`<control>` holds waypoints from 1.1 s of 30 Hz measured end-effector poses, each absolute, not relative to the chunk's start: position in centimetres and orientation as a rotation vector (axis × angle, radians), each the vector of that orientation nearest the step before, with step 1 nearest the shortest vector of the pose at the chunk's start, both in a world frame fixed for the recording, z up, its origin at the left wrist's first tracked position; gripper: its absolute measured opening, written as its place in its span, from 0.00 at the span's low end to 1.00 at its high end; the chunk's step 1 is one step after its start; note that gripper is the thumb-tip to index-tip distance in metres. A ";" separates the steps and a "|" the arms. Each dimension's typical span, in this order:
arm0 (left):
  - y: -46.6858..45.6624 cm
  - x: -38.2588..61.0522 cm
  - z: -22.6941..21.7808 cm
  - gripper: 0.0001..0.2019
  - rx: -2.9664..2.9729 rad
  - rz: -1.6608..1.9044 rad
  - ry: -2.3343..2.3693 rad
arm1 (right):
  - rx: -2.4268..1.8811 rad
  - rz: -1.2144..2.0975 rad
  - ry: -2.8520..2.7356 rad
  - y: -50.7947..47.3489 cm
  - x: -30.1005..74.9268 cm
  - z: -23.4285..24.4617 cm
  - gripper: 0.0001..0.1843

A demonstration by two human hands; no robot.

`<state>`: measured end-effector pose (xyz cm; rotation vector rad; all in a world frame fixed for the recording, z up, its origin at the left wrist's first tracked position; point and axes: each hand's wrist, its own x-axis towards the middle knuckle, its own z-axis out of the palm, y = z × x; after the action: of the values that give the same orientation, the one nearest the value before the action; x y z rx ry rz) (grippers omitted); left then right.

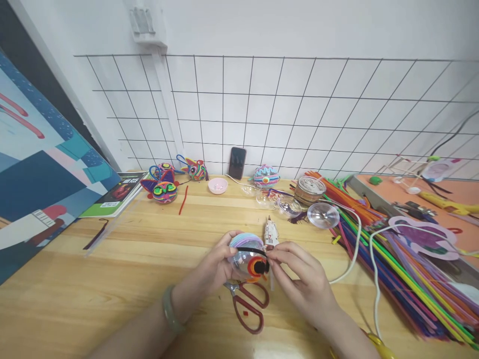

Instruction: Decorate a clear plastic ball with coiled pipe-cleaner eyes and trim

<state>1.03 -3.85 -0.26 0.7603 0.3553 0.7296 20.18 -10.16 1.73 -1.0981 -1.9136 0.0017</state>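
Observation:
My left hand is closed around the left side of a clear plastic ball. Pastel blue and purple pipe cleaners cover the ball's top, and a round eye in red, orange and black sits on its front. A black pipe cleaner runs across the ball below the pastel part. At its right end the fingers of my right hand are pinched together. Red-handled scissors lie on the table just below the ball. Behind the ball is a white glue gun, its nozzle pointing away from me.
Finished decorated balls stand at the back left, near a pink dish and a phone. Clear half shells and a round tub sit back right. Many pipe cleaners and a white cable spread across the right.

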 end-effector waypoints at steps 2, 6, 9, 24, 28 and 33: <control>-3.9 1.0 -0.1 0.15 0.753 0.718 0.353 | -1.097 0.008 -1.914 -10.2 20.1 1.6 0.12; -3.9 1.1 0.0 0.15 0.738 0.724 0.351 | -1.096 0.024 -1.894 -10.2 19.8 1.5 0.13; -3.9 1.1 -0.1 0.15 0.735 0.733 0.336 | -1.100 0.032 -1.873 -10.3 19.7 1.3 0.12; -3.8 1.1 -0.6 0.15 0.709 0.732 0.285 | -1.077 -0.026 -1.921 -10.4 19.4 1.5 0.16; -3.8 1.3 -0.3 0.15 0.692 0.749 0.314 | -1.076 -0.061 -1.942 -10.4 19.5 1.4 0.18; -3.9 1.5 -0.2 0.15 0.671 0.778 0.353 | -1.060 -0.035 -1.953 -10.6 19.2 1.7 0.21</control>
<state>1.46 -3.93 -0.18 0.6712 0.3530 0.7781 19.25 -10.65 1.70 -1.0604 -1.9528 -0.0350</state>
